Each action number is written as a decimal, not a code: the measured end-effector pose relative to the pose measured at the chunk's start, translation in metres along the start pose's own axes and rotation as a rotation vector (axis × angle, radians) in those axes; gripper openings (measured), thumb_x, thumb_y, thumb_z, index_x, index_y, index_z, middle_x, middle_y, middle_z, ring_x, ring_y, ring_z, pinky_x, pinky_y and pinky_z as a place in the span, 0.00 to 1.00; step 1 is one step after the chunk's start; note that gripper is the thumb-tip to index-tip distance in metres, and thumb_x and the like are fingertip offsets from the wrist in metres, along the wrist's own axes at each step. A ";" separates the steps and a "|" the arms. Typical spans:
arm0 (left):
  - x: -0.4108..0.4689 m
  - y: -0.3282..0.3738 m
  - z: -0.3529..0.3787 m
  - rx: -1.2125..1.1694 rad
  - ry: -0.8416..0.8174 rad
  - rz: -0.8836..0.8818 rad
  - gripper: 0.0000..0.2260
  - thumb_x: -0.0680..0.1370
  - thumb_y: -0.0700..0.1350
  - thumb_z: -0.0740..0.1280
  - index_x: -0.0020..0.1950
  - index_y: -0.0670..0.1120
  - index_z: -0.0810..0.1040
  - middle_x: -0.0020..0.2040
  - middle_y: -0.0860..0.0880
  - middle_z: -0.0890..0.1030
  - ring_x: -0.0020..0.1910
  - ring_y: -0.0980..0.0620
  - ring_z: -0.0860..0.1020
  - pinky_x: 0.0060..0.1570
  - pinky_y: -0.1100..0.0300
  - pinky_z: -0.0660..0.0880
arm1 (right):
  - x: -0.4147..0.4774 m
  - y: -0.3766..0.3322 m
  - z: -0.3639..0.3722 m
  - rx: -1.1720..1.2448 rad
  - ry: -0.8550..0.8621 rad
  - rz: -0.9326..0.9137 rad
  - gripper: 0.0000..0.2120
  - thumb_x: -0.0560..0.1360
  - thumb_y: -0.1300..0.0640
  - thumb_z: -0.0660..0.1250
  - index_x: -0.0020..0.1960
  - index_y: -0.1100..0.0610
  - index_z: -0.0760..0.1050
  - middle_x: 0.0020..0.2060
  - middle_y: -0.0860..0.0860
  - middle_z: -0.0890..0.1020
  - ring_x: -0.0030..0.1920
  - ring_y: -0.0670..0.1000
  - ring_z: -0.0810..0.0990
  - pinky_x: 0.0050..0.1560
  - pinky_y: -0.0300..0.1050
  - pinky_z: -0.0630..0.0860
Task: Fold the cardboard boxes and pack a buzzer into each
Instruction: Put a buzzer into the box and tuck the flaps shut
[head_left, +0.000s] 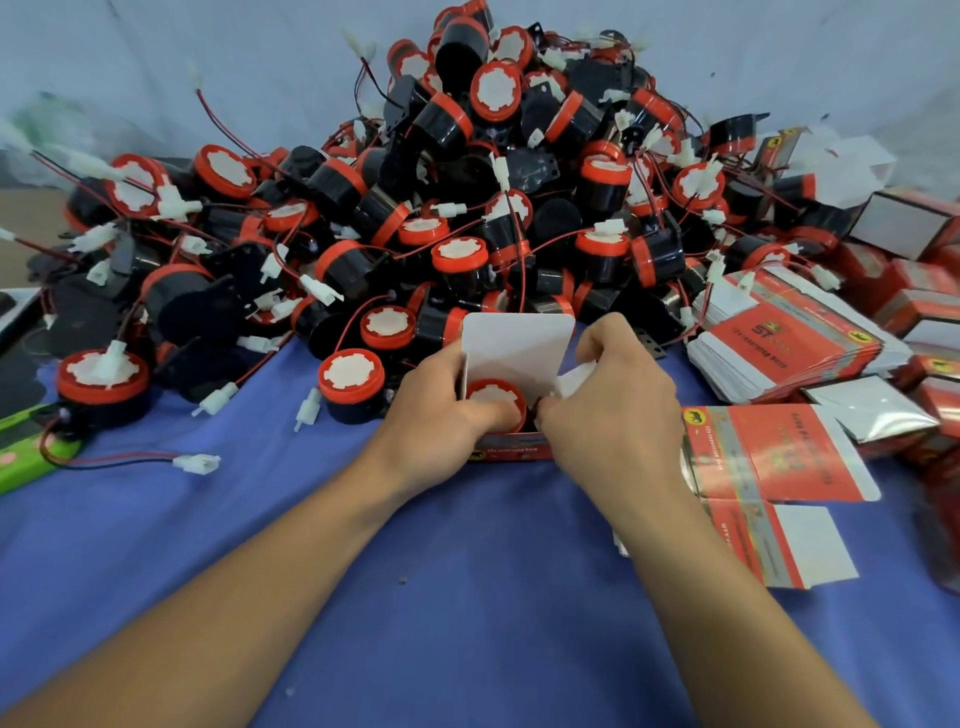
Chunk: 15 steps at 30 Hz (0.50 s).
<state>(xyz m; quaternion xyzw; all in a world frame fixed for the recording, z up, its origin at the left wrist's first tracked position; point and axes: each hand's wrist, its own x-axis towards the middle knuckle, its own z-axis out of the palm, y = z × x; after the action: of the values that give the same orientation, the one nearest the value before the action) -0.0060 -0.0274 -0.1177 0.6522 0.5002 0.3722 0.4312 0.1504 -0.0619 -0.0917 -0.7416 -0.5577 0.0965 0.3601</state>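
Watching from my end: buzzer (492, 392) sits inside the open cardboard box (511, 451) mid-counter (493, 597), white lid flap up. Left hand (441, 415) grip wraps the box's left wall, thumb on the buzzer. Right hand (613, 410) grip pinches the right side flap. Buzzer pile (467, 208) just behind.

Single head-worn view (wide-angle), forward and down, close over the table (467, 571)
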 end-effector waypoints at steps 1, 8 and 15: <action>0.000 0.000 0.000 -0.003 -0.008 0.002 0.20 0.68 0.46 0.73 0.59 0.59 0.80 0.54 0.59 0.86 0.55 0.57 0.83 0.61 0.44 0.79 | 0.002 0.000 0.002 0.032 -0.053 0.062 0.19 0.69 0.59 0.75 0.49 0.46 0.66 0.38 0.44 0.76 0.38 0.46 0.73 0.30 0.44 0.62; -0.006 0.001 0.005 0.033 0.050 0.060 0.25 0.70 0.49 0.71 0.65 0.67 0.72 0.55 0.67 0.82 0.55 0.66 0.81 0.49 0.70 0.75 | 0.002 0.016 0.008 0.217 -0.117 0.049 0.14 0.70 0.55 0.73 0.53 0.43 0.77 0.37 0.40 0.79 0.37 0.43 0.76 0.30 0.29 0.69; -0.007 0.000 0.006 0.081 0.107 0.034 0.27 0.72 0.53 0.69 0.70 0.67 0.67 0.56 0.72 0.78 0.56 0.70 0.76 0.50 0.70 0.72 | 0.009 0.023 -0.008 0.807 -0.337 0.216 0.15 0.84 0.59 0.61 0.56 0.47 0.85 0.38 0.53 0.84 0.35 0.48 0.77 0.38 0.43 0.71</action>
<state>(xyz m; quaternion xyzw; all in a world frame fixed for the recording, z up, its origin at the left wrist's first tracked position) -0.0022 -0.0349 -0.1198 0.6566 0.5260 0.3933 0.3708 0.1754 -0.0595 -0.0980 -0.5697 -0.4458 0.4625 0.5126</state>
